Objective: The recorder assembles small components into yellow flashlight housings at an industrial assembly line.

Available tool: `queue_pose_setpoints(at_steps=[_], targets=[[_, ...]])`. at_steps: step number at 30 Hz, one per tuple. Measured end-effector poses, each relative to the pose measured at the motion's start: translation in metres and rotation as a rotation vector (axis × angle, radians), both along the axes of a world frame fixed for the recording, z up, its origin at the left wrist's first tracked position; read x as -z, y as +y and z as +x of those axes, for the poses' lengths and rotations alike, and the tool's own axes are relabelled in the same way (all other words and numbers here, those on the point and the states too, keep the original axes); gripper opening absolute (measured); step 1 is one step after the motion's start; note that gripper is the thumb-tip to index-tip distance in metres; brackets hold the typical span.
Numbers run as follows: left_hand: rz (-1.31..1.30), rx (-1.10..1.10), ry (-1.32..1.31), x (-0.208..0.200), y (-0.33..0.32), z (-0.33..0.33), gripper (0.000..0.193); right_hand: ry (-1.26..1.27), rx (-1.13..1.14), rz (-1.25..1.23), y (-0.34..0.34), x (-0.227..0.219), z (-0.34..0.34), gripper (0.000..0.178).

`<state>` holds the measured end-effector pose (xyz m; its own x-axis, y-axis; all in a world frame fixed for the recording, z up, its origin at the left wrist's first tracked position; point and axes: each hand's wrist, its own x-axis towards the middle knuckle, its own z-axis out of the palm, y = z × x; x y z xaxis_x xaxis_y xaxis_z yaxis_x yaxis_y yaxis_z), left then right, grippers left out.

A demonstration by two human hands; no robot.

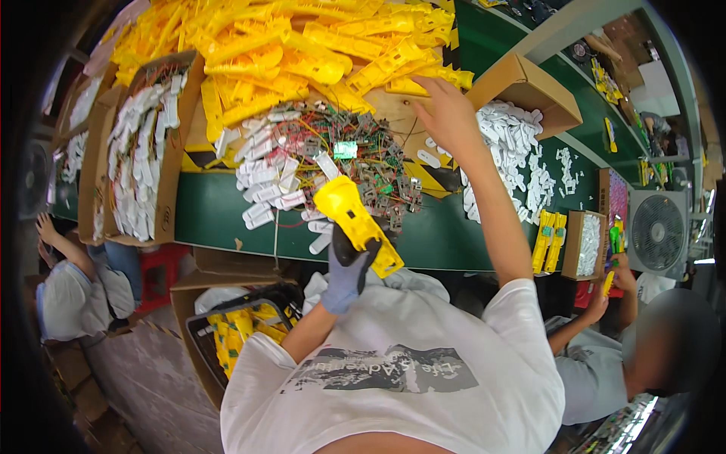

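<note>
At the left end of the green tabletop I'm seeing a tall brown cardboard box standing, brimming with wired white plastic pieces. Right of it, a bare strip is running along the near edge. A tangled heap of white plastic cases, wires and circuit boards is filling the middle, and a pile of yellow plastic casings is crowding the far edge. The gloved left hand is gripping one yellow moulded casing above the near edge. The bare right hand is reaching toward the far edge, fingers spread, seemingly holding nothing; I can't tell whether it's touching the pile. More open green is showing between the held casing and the right forearm. Rightward, a tipped cardboard box is spilling white oval plastic pieces. Near the right corner I'm counting two yellow casings and one small box; the heaped pieces are overlapping too much for counting.
</note>
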<state>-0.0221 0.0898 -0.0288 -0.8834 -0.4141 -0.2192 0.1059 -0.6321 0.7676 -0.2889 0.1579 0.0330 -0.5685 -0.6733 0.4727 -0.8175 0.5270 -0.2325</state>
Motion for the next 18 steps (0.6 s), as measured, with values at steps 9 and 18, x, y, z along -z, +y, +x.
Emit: queue_pose_setpoints(at_steps=[9, 18], targets=[[0.030, 0.012, 0.082, 0.021, -0.017, 0.015, 0.050, -0.612, 0.047, 0.095, 0.049, 0.018, 0.089, 0.035], [-0.157, -0.073, -0.100, 0.039, 0.006, 0.031, 0.059, -0.630, 0.127, 0.091, 0.064, 0.030, 0.108, 0.031]])
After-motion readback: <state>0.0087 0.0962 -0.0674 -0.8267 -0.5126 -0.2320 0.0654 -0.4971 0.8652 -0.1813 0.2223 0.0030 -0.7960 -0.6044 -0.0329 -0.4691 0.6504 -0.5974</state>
